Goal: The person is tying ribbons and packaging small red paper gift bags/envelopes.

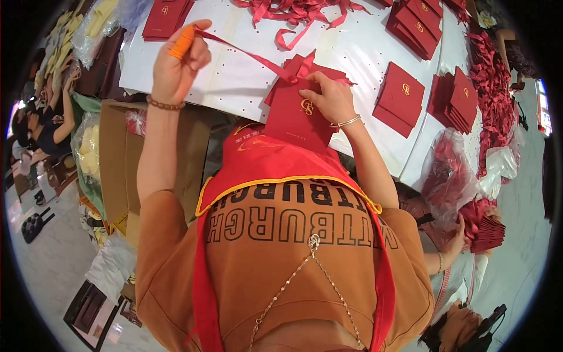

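Observation:
My left hand (183,64) is raised at the left above the table's near edge, an orange finger cot on one finger. Its fingers pinch one end of a red ribbon (249,54), which runs taut down to the right. The other end meets the top of a flat red paper piece (298,120) with a gold emblem; whether it is a card or a folded bag I cannot tell. My right hand (331,97) grips this piece near its top right corner, thumb on the front. More red pieces lie beneath it, and its lower end overhangs the table edge.
Loose red ribbons (293,12) lie at the far side of the white table (234,88). Red paper stacks (402,97) sit to the right. A cardboard box (126,158) stands at the left. Another person's hands (451,249) hold a red bundle at the lower right.

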Available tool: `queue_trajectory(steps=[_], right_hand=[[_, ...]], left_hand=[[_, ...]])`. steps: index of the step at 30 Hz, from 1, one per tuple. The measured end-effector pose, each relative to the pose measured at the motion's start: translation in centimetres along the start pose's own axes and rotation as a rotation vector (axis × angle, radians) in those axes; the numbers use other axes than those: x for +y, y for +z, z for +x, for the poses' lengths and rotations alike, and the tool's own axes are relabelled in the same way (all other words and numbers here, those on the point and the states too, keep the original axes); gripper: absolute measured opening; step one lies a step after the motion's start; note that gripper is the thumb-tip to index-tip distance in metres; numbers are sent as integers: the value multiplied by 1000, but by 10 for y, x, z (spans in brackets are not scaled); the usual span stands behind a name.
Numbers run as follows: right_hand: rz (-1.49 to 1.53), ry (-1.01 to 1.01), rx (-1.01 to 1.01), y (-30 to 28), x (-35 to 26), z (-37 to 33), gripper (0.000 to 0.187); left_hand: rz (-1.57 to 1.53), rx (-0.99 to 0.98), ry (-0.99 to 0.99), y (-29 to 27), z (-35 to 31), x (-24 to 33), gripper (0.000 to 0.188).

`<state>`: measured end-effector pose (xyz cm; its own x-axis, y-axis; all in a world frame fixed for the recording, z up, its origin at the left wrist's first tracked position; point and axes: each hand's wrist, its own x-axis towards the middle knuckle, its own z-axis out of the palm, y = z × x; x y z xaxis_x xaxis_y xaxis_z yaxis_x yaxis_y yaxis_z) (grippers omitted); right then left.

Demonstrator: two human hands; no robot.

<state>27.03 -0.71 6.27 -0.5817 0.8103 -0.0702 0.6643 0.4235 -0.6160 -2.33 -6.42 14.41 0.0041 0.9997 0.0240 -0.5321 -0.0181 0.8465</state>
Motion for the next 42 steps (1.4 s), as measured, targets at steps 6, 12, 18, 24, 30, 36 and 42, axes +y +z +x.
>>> queue_trajectory(steps=[6, 12, 18, 24, 30, 36, 42], right_hand=[[-64, -23, -8, 3, -5, 7, 35], [-45, -57, 40, 5, 0, 7, 35], [19, 7, -14, 1, -8, 6, 29], [-249, -195, 213, -9, -6, -7, 30], [-165, -93, 247, -30, -7, -30, 29], [-51, 32, 178, -21, 13, -31, 28], [-141, -83, 282, -22, 7, -29, 26]], left_hand=[[-84, 122, 18, 31, 5, 3, 33], [-87, -186, -9, 8, 9, 5, 28], [796, -185, 139, 52, 25, -18, 16], [1459, -421, 91, 63, 23, -103, 11], [1471, -514, 76, 65, 25, -101, 12], [1222, -448, 224, 70, 23, -110, 11], [1315, -444, 234, 79, 25, -122, 11]])
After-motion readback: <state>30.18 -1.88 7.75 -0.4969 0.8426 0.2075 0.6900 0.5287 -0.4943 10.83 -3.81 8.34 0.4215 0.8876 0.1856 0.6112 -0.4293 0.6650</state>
